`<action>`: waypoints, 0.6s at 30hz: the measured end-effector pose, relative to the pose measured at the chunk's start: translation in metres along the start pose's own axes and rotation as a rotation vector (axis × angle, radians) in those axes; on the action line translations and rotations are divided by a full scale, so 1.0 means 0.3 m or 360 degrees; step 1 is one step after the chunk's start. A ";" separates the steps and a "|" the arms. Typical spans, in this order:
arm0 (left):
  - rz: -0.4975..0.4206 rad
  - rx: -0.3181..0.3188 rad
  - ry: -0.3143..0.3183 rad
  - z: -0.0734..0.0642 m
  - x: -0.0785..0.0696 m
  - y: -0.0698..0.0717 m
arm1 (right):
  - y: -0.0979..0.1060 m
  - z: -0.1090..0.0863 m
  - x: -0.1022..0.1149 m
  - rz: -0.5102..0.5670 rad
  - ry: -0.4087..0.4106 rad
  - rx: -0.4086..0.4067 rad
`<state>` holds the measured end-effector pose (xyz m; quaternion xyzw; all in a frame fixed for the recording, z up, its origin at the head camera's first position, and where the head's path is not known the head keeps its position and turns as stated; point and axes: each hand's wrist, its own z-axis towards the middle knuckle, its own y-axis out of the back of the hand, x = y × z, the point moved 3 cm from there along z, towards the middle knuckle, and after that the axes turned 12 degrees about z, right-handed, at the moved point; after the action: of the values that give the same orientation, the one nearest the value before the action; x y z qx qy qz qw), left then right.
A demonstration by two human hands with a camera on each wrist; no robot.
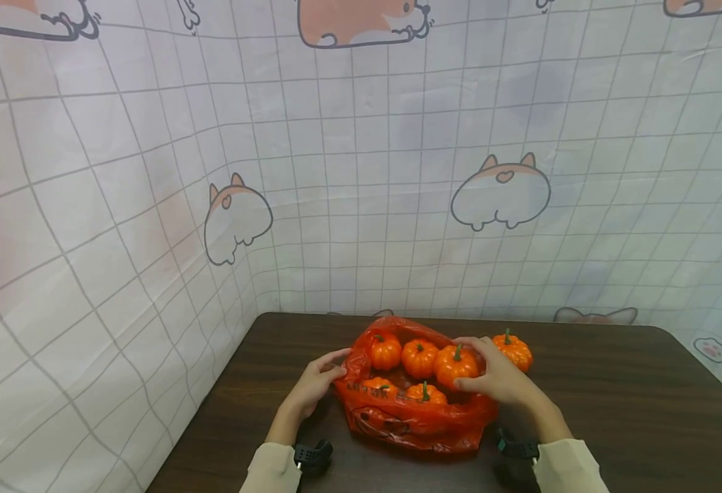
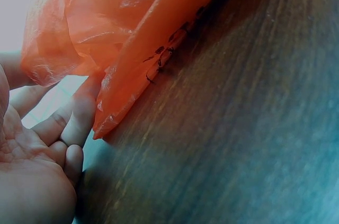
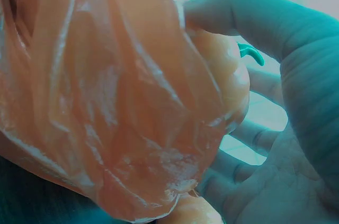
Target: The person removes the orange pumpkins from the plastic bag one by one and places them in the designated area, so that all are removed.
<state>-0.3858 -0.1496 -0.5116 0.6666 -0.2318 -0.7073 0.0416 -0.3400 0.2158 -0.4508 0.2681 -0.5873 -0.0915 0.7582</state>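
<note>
A red plastic bag [image 1: 410, 424] lies wide open on the table, with several small orange pumpkins [image 1: 419, 358] inside. My left hand [image 1: 308, 389] holds the bag's left rim; in the left wrist view its fingers [image 2: 79, 121] are bent against the red film. At the bag's right side, my right hand [image 1: 501, 373] grips a pumpkin [image 1: 456, 366] with a green stem, thumb on the near side and fingers over the far side. The right wrist view shows that pumpkin [image 3: 233, 78] partly behind the bag's film [image 3: 116, 97].
Another pumpkin [image 1: 513, 350] stands on the dark wooden table [image 1: 613, 397], outside the bag and just beyond my right hand. A white gridded cloth [image 1: 385, 171] with dog drawings hangs behind the table and along its left side.
</note>
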 end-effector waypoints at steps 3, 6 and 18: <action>0.0000 0.0000 0.0006 0.000 -0.001 -0.001 | 0.008 -0.004 0.003 0.0038 0.0001 -0.0003; -0.0006 0.0003 0.0003 -0.002 -0.001 0.000 | 0.016 -0.008 0.007 0.0063 0.0023 -0.0005; 0.0019 -0.0013 0.0011 -0.003 -0.002 0.000 | 0.057 -0.025 0.010 0.0067 -0.0028 -0.0069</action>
<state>-0.3849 -0.1495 -0.5111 0.6674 -0.2327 -0.7057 0.0494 -0.3350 0.2312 -0.4406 0.2383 -0.5973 -0.0907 0.7605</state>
